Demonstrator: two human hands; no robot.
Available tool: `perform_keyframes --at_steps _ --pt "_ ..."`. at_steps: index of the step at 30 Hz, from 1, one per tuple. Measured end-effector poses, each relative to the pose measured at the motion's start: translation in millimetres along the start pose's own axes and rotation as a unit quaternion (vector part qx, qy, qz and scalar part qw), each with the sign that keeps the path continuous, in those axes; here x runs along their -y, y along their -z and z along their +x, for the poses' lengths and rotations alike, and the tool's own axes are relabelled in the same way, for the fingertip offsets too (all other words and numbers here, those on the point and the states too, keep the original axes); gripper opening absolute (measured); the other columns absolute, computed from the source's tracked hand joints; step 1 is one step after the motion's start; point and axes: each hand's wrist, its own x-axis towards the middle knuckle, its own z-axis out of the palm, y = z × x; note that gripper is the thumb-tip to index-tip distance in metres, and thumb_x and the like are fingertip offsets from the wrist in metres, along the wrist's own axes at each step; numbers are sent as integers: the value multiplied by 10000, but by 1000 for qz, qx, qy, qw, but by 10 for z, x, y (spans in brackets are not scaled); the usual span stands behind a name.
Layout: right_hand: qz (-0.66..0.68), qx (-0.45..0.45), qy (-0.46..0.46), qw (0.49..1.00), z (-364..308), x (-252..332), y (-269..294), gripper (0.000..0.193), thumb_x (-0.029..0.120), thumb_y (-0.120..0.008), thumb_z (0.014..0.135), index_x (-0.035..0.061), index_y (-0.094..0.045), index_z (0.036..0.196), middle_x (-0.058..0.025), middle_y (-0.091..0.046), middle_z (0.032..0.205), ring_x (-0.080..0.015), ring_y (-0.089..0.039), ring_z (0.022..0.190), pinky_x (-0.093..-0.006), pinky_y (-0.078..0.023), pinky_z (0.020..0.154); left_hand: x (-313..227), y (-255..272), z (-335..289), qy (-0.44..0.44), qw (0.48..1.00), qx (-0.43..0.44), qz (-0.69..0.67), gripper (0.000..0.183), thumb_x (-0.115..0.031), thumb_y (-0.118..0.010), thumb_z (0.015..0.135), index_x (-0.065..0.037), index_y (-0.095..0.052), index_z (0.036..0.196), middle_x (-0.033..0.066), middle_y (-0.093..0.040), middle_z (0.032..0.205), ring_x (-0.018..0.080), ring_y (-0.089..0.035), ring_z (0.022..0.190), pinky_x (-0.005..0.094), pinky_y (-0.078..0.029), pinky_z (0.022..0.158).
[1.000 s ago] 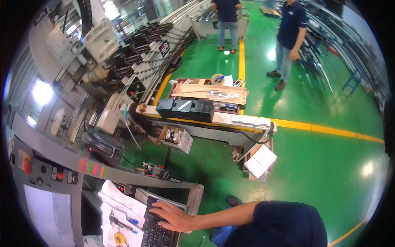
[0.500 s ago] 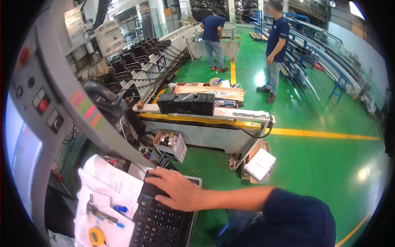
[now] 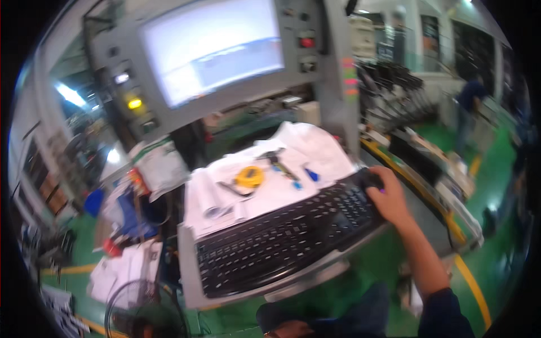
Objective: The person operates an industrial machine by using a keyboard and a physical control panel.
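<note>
The work in hand is at the keyboard [image 3: 293, 231], which lies on the grey tray [image 3: 187, 256] below the lit screen [image 3: 217, 50]. The screen is on, so I judge that the machine is ready for input. No finished result is visible, and the screen content is too blurred to read; how much is done and how much is left, I cannot tell.

The right hand [image 3: 390, 194] rests at the right end of the keyboard, its thumb apart from the other fingers. Under it there is something dark, and I cannot tell if the hand grasps it or only lies on it. What seems to be the left hand [image 3: 291, 329] shows at the lower edge, cut off and blurred; its state I cannot tell.

Now the counting: one keyboard, one screen, one yellow tape measure [image 3: 249, 177], one dark measuring tool [image 3: 274, 158] and one small blue object [image 3: 311, 174]. The first two stand as described; the other three lie on the papers [image 3: 321, 146] behind the keyboard. The papers are several, but they overlap, so an exact number is not possible. On the console I see one yellow lamp [image 3: 134, 103] and one red button [image 3: 307, 42]. At least one other person [image 3: 469, 104] is in the background.
</note>
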Motion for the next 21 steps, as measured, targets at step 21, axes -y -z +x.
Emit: perform_keyframes --at_steps 21 --pt "-1 7 41 999 66 -34 -71 549 158 -675 854 43 -655 1391 -181 -679 1334 -400 -680 1202 -449 -546 1001 -2441 4563 -1905 -19 557 -700 447 631 -423 -812 947 -146 -631 1485 217 -385 1720 465 -647 1331 531 -556 1074"
